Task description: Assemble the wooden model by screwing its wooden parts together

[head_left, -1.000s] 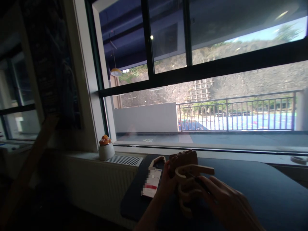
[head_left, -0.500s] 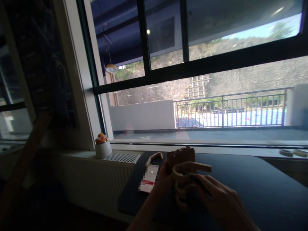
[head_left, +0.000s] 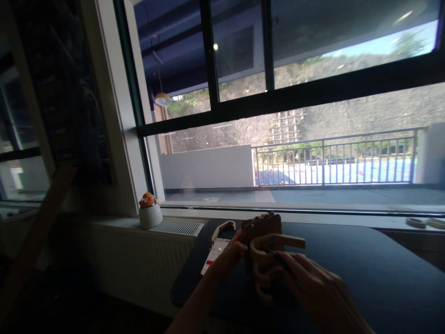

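A wooden model (head_left: 264, 248), with a dark brown block on top and pale curved pieces below, is held just above the dark table (head_left: 365, 273). My left hand (head_left: 229, 254) grips its left side with the fingers closed round it. My right hand (head_left: 314, 290) pinches a thin dark tool (head_left: 278, 260), whose tip rests against a pale curved piece. A loose pale curved wooden piece (head_left: 222, 228) lies on the table behind my left hand, beside a white card with red print (head_left: 213, 257).
A white pot with an orange top (head_left: 149, 212) stands on the sill over a radiator grille (head_left: 176, 228). A large window with dark frames fills the far side. Small rings (head_left: 415, 222) lie on the sill at the right. A slanted wooden beam (head_left: 34, 241) leans at the left.
The view has drifted slightly. My left hand has slid a little further over the white card, covering more of it. The model and my right hand stay in nearly the same place.
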{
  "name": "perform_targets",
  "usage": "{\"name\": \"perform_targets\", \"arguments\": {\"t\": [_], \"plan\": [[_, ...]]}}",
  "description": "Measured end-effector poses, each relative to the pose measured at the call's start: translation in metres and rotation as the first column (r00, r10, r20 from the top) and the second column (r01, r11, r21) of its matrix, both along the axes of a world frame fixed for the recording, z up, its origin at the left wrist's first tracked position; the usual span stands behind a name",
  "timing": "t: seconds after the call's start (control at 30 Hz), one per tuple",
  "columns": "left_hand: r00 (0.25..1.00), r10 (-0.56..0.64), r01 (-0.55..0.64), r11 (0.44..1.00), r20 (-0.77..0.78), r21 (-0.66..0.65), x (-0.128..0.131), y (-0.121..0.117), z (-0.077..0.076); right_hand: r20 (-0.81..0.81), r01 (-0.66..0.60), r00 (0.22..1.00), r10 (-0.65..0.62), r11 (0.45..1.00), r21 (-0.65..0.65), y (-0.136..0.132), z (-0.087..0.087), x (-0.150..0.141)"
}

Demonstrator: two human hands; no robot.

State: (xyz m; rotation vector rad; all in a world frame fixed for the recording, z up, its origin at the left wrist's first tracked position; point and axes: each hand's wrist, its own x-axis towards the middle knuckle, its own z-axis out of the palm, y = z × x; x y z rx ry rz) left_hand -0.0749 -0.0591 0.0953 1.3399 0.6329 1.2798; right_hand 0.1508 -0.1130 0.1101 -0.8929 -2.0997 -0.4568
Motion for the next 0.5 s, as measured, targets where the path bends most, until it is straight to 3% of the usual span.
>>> {"name": "perform_targets", "arguments": {"t": [0.13,0.2,0.33,0.5], "plan": [[0.982,0.101,-0.101,0.995,-0.157,0.007,0.002,0.006,0.017,0.031,-0.016,0.999,0.015,1.000,0.020,0.005,-0.005,0.000],[0.978,0.139,-0.140,0.990,-0.156,0.000,0.008,0.006,0.021,0.031,-0.011,0.999,0.009,0.999,0.048,0.007,-0.009,0.001],[0.974,0.219,-0.217,0.975,-0.061,0.042,0.018,-0.001,0.019,0.042,0.004,0.999,-0.008,0.995,0.095,0.005,-0.015,0.001],[0.964,0.265,-0.263,0.963,-0.030,0.048,0.018,-0.006,0.012,0.094,0.001,0.995,-0.026,0.967,0.257,-0.002,-0.018,-0.008]]}}
